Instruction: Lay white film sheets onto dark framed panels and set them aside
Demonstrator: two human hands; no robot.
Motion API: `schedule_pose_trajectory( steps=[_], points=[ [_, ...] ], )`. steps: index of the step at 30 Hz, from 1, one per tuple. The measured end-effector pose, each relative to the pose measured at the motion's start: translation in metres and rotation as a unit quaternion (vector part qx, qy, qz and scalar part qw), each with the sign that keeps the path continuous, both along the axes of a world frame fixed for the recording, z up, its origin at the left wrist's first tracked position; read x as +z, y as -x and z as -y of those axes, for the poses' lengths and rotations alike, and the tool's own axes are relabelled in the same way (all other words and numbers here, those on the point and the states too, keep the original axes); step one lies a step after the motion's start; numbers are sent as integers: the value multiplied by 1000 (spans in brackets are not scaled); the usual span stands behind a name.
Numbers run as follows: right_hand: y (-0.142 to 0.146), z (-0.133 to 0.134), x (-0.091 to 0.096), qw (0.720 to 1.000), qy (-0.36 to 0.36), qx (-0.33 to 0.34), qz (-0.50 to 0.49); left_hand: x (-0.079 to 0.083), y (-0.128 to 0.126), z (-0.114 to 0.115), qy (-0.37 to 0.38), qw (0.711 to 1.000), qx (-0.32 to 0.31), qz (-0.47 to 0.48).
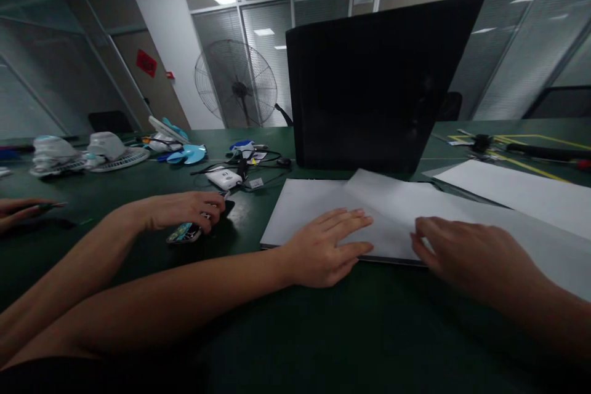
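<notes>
A large white sheet of paper (305, 206) lies on the dark green table (323, 332), with a second sheet or flap (397, 197) lying over it. My left hand (327, 252) rests flat on the sheet's near edge, fingers stretched out and together. To its right, my right hand (466, 258) presses its fingertips on the same near edge, holding nothing. The two hands are about a hand's width apart.
A black upright panel (378, 86) stands just behind the paper. Another person's hand (189, 209) rests on a phone (184, 233) at the left, and a further hand (18, 209) shows at the far left edge. Small fans, cables and a white device (224, 178) lie beyond. More white paper (521, 191) lies to the right.
</notes>
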State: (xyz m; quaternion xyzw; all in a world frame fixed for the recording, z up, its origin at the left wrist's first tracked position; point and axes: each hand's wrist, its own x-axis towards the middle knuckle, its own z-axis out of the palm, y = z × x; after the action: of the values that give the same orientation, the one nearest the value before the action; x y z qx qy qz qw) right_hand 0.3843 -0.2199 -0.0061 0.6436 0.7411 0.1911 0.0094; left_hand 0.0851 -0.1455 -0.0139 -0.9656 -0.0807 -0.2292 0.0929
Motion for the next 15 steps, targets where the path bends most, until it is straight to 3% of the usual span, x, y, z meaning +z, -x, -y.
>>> schedule_pose_trajectory(
  steps=[3,5,9,15],
  points=[
    [27,14,-9,968,-122,216,-22,-2,3,4,-95,995,-34,8],
    [34,17,-11,946,-132,290,-57,-4,5,8,-133,991,-14,14],
    [34,10,-13,932,-80,339,-100,-5,4,14,-179,983,21,16],
    [25,2,-10,933,-10,338,-126,2,-7,14,-246,968,50,21]
  ],
)
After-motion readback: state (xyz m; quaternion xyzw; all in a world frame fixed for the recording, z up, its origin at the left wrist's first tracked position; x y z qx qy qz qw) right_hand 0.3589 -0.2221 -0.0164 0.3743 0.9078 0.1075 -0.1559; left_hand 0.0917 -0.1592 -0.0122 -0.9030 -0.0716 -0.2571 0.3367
